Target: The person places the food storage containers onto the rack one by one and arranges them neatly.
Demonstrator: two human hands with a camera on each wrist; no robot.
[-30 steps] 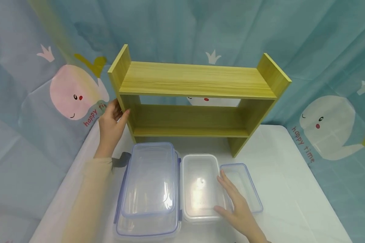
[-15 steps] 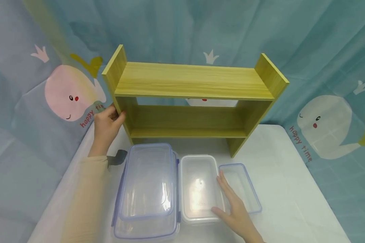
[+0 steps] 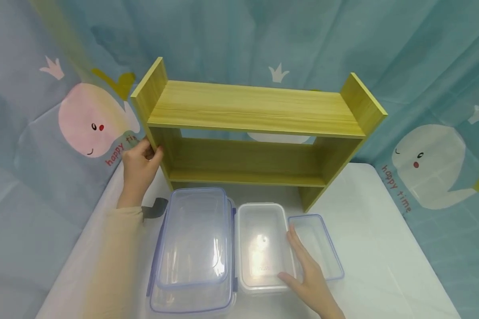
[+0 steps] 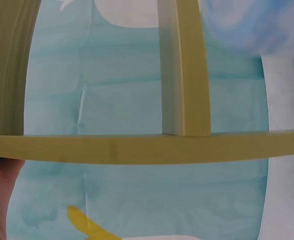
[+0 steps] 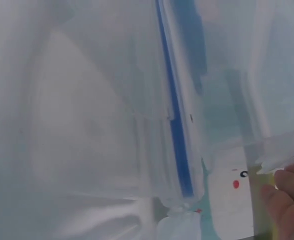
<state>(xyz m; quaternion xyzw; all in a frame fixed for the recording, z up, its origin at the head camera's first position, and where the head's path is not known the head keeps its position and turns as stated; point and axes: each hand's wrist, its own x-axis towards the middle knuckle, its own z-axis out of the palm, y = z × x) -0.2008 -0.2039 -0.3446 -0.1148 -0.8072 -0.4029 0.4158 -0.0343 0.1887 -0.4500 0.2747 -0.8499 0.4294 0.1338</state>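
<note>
1. Here, nearest the camera, a large clear rectangular plastic box with a blue rim (image 3: pixel 191 301) and blue side clips lies on the white tabletop (image 3: pixel 383 230), left of centre.
2. On top of it sits a smaller clear rectangular plastic piece with a blue rim (image 3: pixel 193 239), set toward the box's far end.
3. Just to the right, the right hand's grip (image 3: pixel 311 281) is relaxed, fingers extended and thumb spread apart, holding nothing. Its fingertips are at the right edge of a clear rectangular plastic box with a white rim (image 3: pixel 259 257); whether they press on it I cannot tell. That box lies just beside the large blue-rimmed one.
4. Partly behind the same hand, a flat clear rectangular plastic piece with a thin blue rim (image 3: pixel 319 239) lies on the tabletop.
5. Farther off on the left, below which runs a beige sleeve (image 3: pixel 113 257), the left hand's grip (image 3: pixel 139 170) pinches the left side panel of a yellowish wood-grain two-level shelf (image 3: pixel 255 106), thumb on the inner face.
6. The shelf stands upright behind the plastic boxes.
7. Farthest back hangs a blue-green curtain (image 3: pixel 415 53) printed with pale whales, crowns and "happy time".
</note>
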